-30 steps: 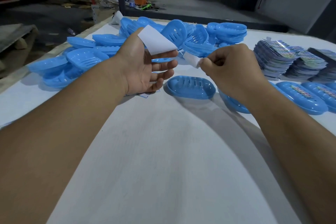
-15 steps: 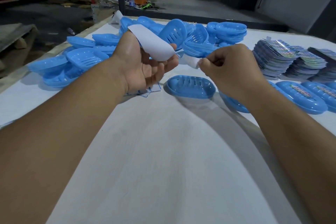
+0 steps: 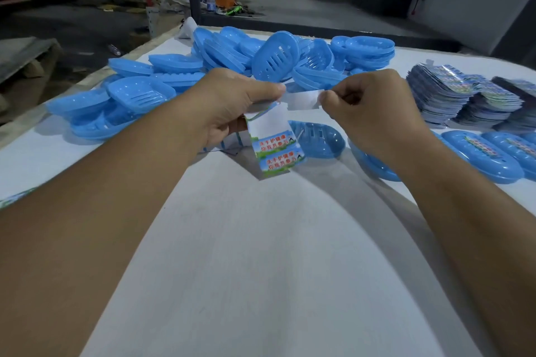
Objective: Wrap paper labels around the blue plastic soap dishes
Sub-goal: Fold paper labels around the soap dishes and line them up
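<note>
both hands now pinch the paper label (image 3: 272, 136), the left hand (image 3: 232, 107) having flipped it since a second ago so its printed end hangs just above the bare soap dish (image 3: 317, 139) on the surface (image 3: 261, 240), the right hand (image 3: 365, 104) gripping its white tab, ready for wrapping.

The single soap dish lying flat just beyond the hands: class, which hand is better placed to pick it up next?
Probably the right hand: the soap dish lies just below it, and it pinches only a small white strip. The left hand holds the printed label.
</note>
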